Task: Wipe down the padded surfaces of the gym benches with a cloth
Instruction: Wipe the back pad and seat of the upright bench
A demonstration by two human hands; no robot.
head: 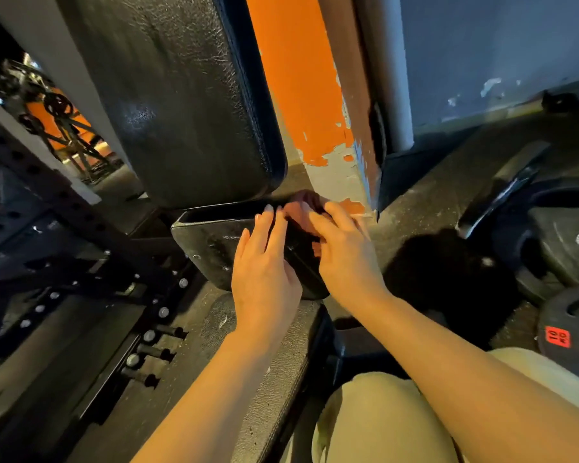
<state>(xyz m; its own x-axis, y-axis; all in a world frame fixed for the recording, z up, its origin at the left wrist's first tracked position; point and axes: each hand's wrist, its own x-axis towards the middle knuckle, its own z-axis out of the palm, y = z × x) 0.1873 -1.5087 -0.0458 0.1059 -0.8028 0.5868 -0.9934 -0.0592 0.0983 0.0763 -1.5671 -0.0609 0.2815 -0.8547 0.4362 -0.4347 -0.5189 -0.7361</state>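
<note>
Mostly hidden: pink cloth [304,208] beneath hands [306,248] on seat pad [208,243].

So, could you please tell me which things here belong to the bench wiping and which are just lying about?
Job: back pad, seat pad, cloth, left hand, right hand.
Lying about: weight plates, rack frame, orange pillar.

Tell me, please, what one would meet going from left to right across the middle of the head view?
Perforated black rack upright → small black seat pad → left hand → right hand → black weight plates on the floor. A pinkish cloth shows between the two hands' fingertips.
</note>
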